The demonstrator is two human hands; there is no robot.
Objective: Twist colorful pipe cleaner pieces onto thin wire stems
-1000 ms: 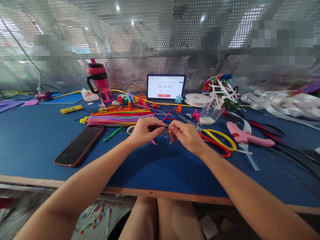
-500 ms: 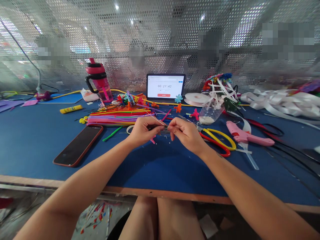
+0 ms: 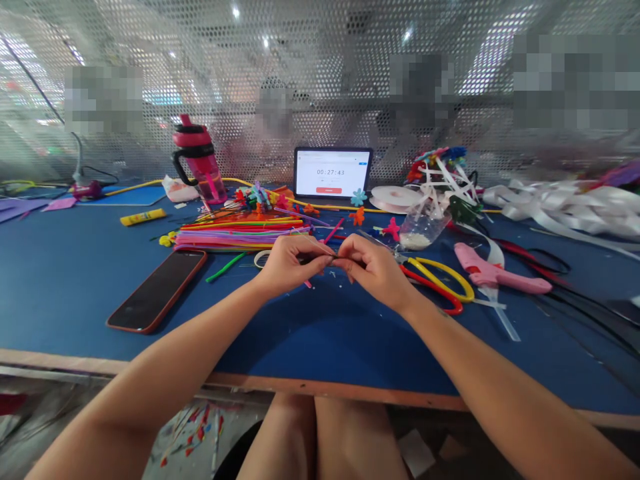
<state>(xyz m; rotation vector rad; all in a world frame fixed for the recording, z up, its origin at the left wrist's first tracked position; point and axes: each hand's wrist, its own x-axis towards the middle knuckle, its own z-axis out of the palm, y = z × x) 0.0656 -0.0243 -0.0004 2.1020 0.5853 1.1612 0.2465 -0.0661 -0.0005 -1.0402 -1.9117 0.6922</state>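
Note:
My left hand [image 3: 290, 268] and my right hand [image 3: 376, 272] meet fingertip to fingertip above the table's middle. Both are closed in a pinch on a thin dark strand [image 3: 335, 257], mostly covered by the fingers; its material is too small to make out. Behind my left hand lies a bundle of coloured pipe cleaners [image 3: 235, 240], and a short green pipe cleaner [image 3: 226, 267] is off to its left. Scissors with red and yellow handles [image 3: 454, 309] rest just right of my right hand. Small fuzzy flowers, one orange [image 3: 357, 216] and one pink [image 3: 391, 229], sit beyond the hands.
A phone [image 3: 156, 293] lies at left, with a pink bottle [image 3: 193, 143] behind. At the back stands a tablet [image 3: 331, 177] showing a timer. To the right are a pink glue gun [image 3: 483, 268], a ribbon spool [image 3: 393, 199], loose white ribbon [image 3: 565, 208] and black cables.
My fingertips have come closer together, and the dark strand now shows between them. The thin pale line above my left hand is less visible. Items on the table stay put.

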